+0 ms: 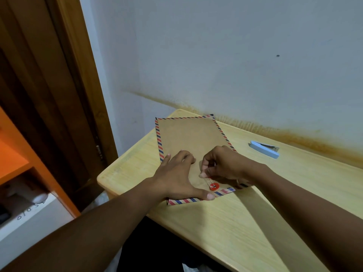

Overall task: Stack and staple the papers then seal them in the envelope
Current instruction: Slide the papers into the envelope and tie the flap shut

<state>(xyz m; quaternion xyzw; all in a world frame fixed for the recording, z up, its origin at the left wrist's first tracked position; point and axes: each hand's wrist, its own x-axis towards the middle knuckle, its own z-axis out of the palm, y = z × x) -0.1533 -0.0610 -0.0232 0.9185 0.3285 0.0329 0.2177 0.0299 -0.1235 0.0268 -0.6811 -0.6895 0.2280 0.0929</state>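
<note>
We pressed the brown kraft-paper envelope (188, 134), striped red and blue at its edges, onto the pale wooden bench (235, 222). Our left hand (176, 173) lay spread flat upon it while our right hand (224, 163) pinched the thin string (209, 180) above its red round button (214, 186). The light-blue stapler (265, 149) lay at two o'clock, well apart.

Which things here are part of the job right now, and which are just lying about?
In the job: striped-edge kraft envelope; its red tie button; left hand pressing the envelope; right hand pinching the tie string.
Lying about: blue stapler, untouched on the table; orange shelf unit.
</note>
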